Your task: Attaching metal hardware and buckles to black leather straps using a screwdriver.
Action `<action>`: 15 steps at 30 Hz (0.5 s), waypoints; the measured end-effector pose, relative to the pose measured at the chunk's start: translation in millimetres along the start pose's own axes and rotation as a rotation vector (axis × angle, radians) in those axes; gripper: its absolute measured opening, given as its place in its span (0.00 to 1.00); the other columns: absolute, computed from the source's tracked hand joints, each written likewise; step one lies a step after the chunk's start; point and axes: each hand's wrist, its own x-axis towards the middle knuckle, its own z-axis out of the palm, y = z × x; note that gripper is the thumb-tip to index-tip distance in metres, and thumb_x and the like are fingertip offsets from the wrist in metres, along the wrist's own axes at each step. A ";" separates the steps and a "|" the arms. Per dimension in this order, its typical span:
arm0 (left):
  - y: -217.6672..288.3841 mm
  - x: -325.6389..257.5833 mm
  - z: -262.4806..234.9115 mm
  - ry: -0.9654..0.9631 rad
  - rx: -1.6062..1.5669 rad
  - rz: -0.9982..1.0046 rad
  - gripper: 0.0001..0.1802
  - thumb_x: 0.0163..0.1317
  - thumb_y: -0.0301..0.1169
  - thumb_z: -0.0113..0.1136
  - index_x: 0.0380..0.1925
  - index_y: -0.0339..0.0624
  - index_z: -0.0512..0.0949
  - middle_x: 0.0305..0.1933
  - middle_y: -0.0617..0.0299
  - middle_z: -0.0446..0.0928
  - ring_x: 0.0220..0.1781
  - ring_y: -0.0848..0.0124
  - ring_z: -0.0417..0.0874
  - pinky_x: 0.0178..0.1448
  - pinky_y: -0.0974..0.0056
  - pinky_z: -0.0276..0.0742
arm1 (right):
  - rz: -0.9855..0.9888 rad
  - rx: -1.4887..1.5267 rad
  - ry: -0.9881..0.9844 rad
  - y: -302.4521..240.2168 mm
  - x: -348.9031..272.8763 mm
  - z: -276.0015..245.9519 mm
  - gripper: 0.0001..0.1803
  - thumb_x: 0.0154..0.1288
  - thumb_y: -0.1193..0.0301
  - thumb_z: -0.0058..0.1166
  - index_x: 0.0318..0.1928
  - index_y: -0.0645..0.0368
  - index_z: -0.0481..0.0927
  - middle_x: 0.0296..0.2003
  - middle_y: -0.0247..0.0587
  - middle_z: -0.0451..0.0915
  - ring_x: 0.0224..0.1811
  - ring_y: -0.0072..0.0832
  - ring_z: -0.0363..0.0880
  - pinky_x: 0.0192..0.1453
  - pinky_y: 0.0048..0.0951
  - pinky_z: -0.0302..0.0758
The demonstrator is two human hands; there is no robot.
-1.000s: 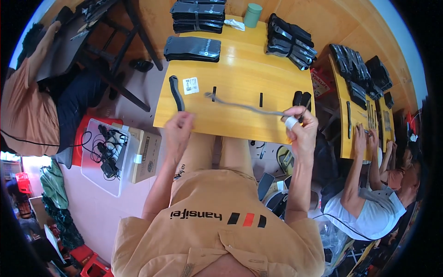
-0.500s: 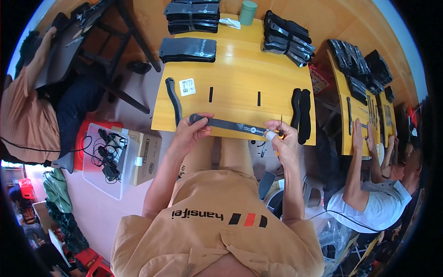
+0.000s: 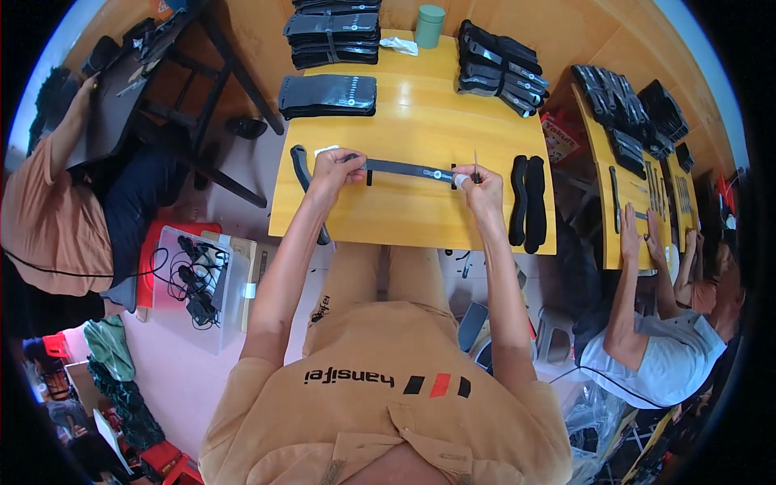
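Note:
A dark grey strap [image 3: 400,169] with a round white print near its right end is stretched level just over the yellow table [image 3: 388,218]. My left hand [image 3: 338,171] pinches its left end. At the other end my right hand [image 3: 482,192] grips the strap, a white wrap round one finger. A thin pointed metal tool [image 3: 476,160], its handle mostly hidden, also sticks up from that hand. The strap spans between two short black strips [image 3: 369,177] on the tabletop, close to my hands. Behind my left hand a white label [image 3: 326,149] is mostly covered.
A curved black strap [image 3: 300,166] lies left; two black straps [image 3: 534,202] lie right. Behind are stacked strap bundles [image 3: 331,36], a flat pile [image 3: 327,95], another bundle [image 3: 501,69] and a green canister [image 3: 429,26]. Co-workers sit both sides. A clear bin of cables [image 3: 194,283] stands lower left.
Both hands have moved forward over the table, carrying the strap from the near edge to the two black strips. My left hand now covers most of the white label.

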 end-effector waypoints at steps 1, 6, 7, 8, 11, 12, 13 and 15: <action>1.7 2.6 2.6 -0.002 0.001 -0.001 0.07 0.57 0.26 0.59 0.34 0.34 0.79 0.28 0.61 0.78 0.25 0.76 0.79 0.30 0.75 0.78 | 0.006 -0.018 0.023 3.5 5.8 -1.3 0.05 0.49 0.77 0.55 0.28 0.65 0.81 0.22 0.31 0.76 0.26 0.18 0.69 0.33 0.20 0.66; -1.7 11.2 6.2 -0.014 0.011 -0.046 0.06 0.57 0.25 0.59 0.34 0.35 0.78 0.27 0.63 0.78 0.25 0.78 0.79 0.27 0.77 0.77 | 0.005 -0.068 0.057 15.4 24.0 -4.7 0.05 0.48 0.77 0.55 0.28 0.64 0.81 0.20 0.31 0.75 0.23 0.18 0.69 0.29 0.21 0.66; -5.8 15.7 5.6 -0.013 0.011 -0.046 0.06 0.57 0.25 0.59 0.34 0.35 0.78 0.27 0.63 0.78 0.25 0.78 0.79 0.27 0.77 0.77 | -0.025 -0.074 0.057 17.9 27.4 -3.8 0.05 0.48 0.77 0.55 0.28 0.64 0.81 0.20 0.31 0.75 0.23 0.18 0.69 0.29 0.21 0.66; -10.1 20.0 5.6 0.032 0.073 -0.007 0.06 0.56 0.25 0.59 0.33 0.34 0.78 0.26 0.62 0.78 0.22 0.77 0.79 0.26 0.76 0.77 | -0.055 -0.081 0.056 21.1 30.3 -2.9 0.05 0.48 0.76 0.55 0.27 0.64 0.81 0.19 0.31 0.75 0.22 0.18 0.69 0.28 0.21 0.66; -17.0 25.2 8.8 0.103 0.214 0.052 0.06 0.53 0.24 0.60 0.30 0.33 0.79 0.23 0.61 0.78 0.18 0.77 0.77 0.24 0.74 0.76 | -0.115 -0.043 0.061 36.1 36.9 -2.1 0.05 0.48 0.76 0.56 0.27 0.64 0.81 0.18 0.31 0.74 0.21 0.18 0.69 0.28 0.21 0.66; -18.0 25.9 10.4 0.133 0.292 0.072 0.05 0.52 0.24 0.61 0.29 0.33 0.79 0.21 0.61 0.78 0.17 0.78 0.77 0.22 0.74 0.74 | -0.113 -0.043 0.064 40.0 38.8 -3.5 0.05 0.48 0.76 0.56 0.27 0.64 0.81 0.18 0.31 0.74 0.21 0.18 0.69 0.28 0.21 0.66; -18.4 25.3 10.9 0.132 0.293 0.070 0.05 0.52 0.24 0.61 0.29 0.33 0.79 0.21 0.61 0.78 0.17 0.78 0.77 0.22 0.74 0.74 | -0.105 -0.065 0.073 39.8 38.6 -3.2 0.05 0.47 0.76 0.56 0.27 0.64 0.81 0.18 0.31 0.74 0.21 0.19 0.69 0.28 0.21 0.66; -19.0 23.9 11.8 0.174 0.428 0.109 0.06 0.50 0.24 0.62 0.27 0.33 0.79 0.20 0.61 0.78 0.17 0.78 0.76 0.19 0.72 0.70 | -0.095 -0.087 0.084 38.6 38.5 -2.9 0.05 0.47 0.76 0.56 0.27 0.64 0.81 0.18 0.31 0.74 0.21 0.19 0.69 0.27 0.21 0.66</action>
